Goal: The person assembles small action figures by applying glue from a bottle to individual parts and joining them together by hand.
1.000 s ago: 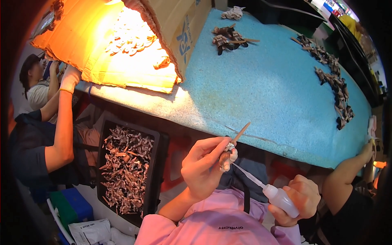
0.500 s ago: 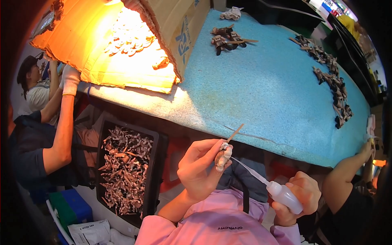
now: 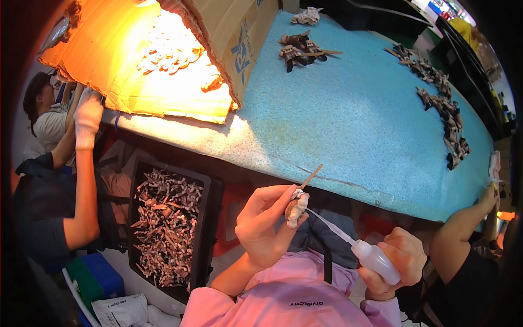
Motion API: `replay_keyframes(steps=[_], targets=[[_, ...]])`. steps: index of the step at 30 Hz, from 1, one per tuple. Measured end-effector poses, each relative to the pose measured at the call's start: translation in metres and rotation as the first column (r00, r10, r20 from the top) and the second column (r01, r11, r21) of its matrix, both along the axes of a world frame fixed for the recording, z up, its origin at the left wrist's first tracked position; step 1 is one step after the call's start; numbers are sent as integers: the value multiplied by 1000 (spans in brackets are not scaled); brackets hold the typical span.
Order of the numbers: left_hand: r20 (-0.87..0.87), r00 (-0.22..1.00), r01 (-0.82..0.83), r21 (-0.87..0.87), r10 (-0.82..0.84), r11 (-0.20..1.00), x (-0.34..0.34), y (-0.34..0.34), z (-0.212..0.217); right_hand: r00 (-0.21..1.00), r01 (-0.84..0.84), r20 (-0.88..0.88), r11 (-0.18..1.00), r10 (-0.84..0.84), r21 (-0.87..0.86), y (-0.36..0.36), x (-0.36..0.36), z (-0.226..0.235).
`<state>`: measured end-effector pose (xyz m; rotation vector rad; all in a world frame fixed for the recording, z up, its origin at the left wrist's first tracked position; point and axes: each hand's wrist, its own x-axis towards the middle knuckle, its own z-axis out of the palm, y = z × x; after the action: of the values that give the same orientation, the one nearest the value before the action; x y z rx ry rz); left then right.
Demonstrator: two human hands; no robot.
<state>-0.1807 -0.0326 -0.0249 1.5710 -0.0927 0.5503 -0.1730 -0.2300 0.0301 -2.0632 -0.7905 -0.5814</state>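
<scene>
My left hand (image 3: pixel 267 223) pinches a small painted figurine (image 3: pixel 296 210), pale and brown, with a thin wooden stick (image 3: pixel 311 176) jutting up from it toward the table. Wrapped round a translucent squeeze bottle (image 3: pixel 376 261), my right hand (image 3: pixel 401 259) tilts it so that its long thin nozzle (image 3: pixel 332 228) points up and left. The nozzle's tip ends at the figurine's right side; whether it touches cannot be made out. Both hands are in front of my body, just short of the table's near edge.
A black crate (image 3: pixel 204 240) full of small figurines stands at my left. On the blue tabletop (image 3: pixel 332 120) lie figurine groups (image 3: pixel 305 52) and a crumpled white cloth (image 3: pixel 306 16). A brightly lit cardboard box (image 3: pixel 180 110) holds pale pieces. Co-workers sit on both sides.
My hands, the figurine and the bottle stay nearly in place. At the left, a co-worker's gloved hand and forearm have shifted.
</scene>
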Motion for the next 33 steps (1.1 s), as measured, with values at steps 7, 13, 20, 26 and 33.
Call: replay_keyframes(steps=[7, 13, 20, 26, 33], targets=[[2, 1000, 0, -10, 0, 1000, 0, 0, -1, 999, -29, 40, 997, 26, 71, 5, 5, -1], [-1, 1000, -4, -15, 4, 1000, -1, 1, -3, 999, -18, 32, 1000, 18, 19, 2, 1, -3], [-24, 1000, 5, 10, -5, 1000, 0, 3, 1, 987, -114, 130, 986, 98, 124, -1, 6, -6], [-10, 1000, 22, -33, -23, 999, 0, 3, -2, 979, -188, 102, 974, 175, 129, 3, 7, -7], [-28, 999, 21, -51, -22, 998, 0, 3, -2, 992, -127, 19, 990, 126, 62, 5, -2, -6]])
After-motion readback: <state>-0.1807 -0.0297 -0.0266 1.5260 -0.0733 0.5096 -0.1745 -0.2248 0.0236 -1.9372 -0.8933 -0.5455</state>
